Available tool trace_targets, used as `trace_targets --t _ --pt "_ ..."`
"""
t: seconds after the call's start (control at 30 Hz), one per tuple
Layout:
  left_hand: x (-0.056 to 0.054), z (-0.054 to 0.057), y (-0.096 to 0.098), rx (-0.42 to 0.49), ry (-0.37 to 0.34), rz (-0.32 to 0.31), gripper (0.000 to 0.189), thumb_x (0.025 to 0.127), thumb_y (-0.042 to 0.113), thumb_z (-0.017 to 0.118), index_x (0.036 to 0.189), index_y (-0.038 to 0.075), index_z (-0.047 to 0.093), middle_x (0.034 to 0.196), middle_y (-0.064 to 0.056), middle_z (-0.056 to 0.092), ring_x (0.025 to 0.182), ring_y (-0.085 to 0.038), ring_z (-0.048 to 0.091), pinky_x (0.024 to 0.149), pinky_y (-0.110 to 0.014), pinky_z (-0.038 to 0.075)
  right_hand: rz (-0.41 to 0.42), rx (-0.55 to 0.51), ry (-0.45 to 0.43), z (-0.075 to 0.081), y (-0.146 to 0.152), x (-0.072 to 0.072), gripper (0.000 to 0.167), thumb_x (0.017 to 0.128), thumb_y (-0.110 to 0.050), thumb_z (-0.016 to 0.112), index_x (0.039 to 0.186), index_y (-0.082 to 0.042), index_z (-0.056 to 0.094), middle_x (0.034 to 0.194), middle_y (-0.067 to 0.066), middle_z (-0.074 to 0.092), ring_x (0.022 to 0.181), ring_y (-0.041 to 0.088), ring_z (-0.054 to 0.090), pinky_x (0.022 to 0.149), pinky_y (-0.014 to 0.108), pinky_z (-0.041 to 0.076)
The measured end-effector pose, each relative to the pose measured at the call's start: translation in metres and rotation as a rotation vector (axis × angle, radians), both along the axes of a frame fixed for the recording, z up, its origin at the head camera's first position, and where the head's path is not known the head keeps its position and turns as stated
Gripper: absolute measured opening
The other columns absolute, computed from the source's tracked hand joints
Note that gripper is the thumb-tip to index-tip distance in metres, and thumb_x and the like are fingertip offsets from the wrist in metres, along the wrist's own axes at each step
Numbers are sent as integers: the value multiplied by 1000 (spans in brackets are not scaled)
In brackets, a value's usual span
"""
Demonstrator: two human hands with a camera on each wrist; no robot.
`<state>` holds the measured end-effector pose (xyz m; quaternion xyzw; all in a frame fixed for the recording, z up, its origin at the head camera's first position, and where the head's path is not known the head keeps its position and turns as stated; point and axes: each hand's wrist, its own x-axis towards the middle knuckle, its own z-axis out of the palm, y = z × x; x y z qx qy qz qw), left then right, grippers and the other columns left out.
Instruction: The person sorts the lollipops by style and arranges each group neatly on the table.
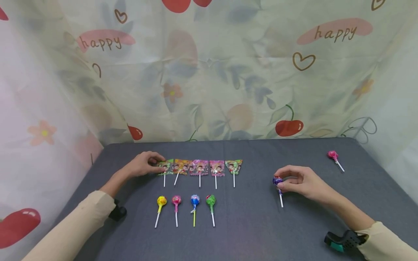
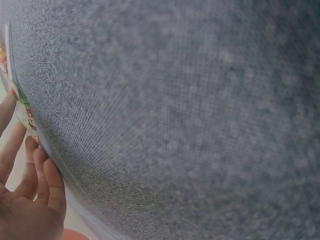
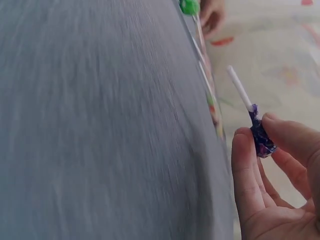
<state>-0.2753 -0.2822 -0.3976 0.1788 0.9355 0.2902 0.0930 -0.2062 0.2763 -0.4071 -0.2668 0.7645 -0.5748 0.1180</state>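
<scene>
In the head view my left hand (image 1: 146,164) is at the left end of a row of flat-packed lollipops, its thumb and forefinger pinching the edge of a green-wrapped lollipop (image 1: 167,167). The left wrist view shows the same hand (image 2: 35,192) with its fingertips at the printed wrapper (image 2: 29,116). To the right, my right hand (image 1: 303,181) pinches a purple-wrapped round lollipop (image 1: 277,180) by its head, the white stick pointing down toward me. Thumb and fingertips on either side of the purple wrapper (image 3: 262,140) show in the right wrist view.
The row continues with an orange packet (image 1: 181,166), two pink ones and another green packet (image 1: 233,166). Nearer me lie yellow (image 1: 161,201), pink (image 1: 176,199), blue (image 1: 195,199) and green (image 1: 210,200) round lollipops. A pink lollipop (image 1: 333,155) lies far right on the grey cloth.
</scene>
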Motion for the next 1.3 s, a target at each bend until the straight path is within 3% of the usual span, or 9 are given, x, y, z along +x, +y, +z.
trace_targets --t 0.2,0.4,0.83,1.3 --pt "0 0 0 -2 3 0 39 93 25 77 123 2 70 121 -16 64 115 -39 59 95 -54 47 60 15 -37 -3 -28 4 29 93 -4 74 119 4 64 112 24 62 91 28 69 79 38 57" --pt "-1 -2 0 -10 1 5 39 93 26 77 124 3 70 121 -17 64 114 -38 59 94 -54 47 113 24 -5 -9 -50 7 23 92 -5 77 113 -1 69 108 18 67 92 29 69 79 36 57" --pt "-2 -1 0 -7 -3 -4 38 93 26 77 123 3 70 122 -15 65 114 -38 59 95 -55 46 95 11 -1 -14 -95 17 21 90 -11 80 108 -5 72 100 11 70 85 26 68 71 31 56" --pt "-3 -3 0 -23 11 -1 39 93 27 78 123 4 71 121 -14 65 113 -37 60 96 -55 45 88 42 21 -17 -137 17 20 87 -11 83 104 -5 75 94 2 73 81 22 70 74 32 57"
